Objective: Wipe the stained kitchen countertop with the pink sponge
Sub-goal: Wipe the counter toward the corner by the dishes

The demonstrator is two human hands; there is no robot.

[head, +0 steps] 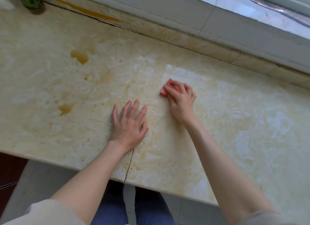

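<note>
Head-camera view looks down on a cream, marbled stone kitchen countertop (226,124) that runs from the near edge to a grimy raised ledge along the back. The right hand (182,97) presses on a small pink rectangular sponge (165,88), which lies flat on the counter right of centre, towards the back; the fingers (174,88) curl over its top and grip it, so only its left end shows. Just behind the sponge sits a paler, squarish patch of stone (187,73). The left hand (128,122) rests palm down on the counter near the front edge, its fingers spread open and holding nothing; it lies near the right hand but does not touch it. A thin dark crack (130,164) runs from beneath the left wrist to the counter's front edge. Amber-brown stains mark the surface on the left: one blotch (80,56) towards the back and another (66,109) nearer the front, both well apart from the sponge. A green round object (32,0), blurred, stands at the far left corner.
</note>
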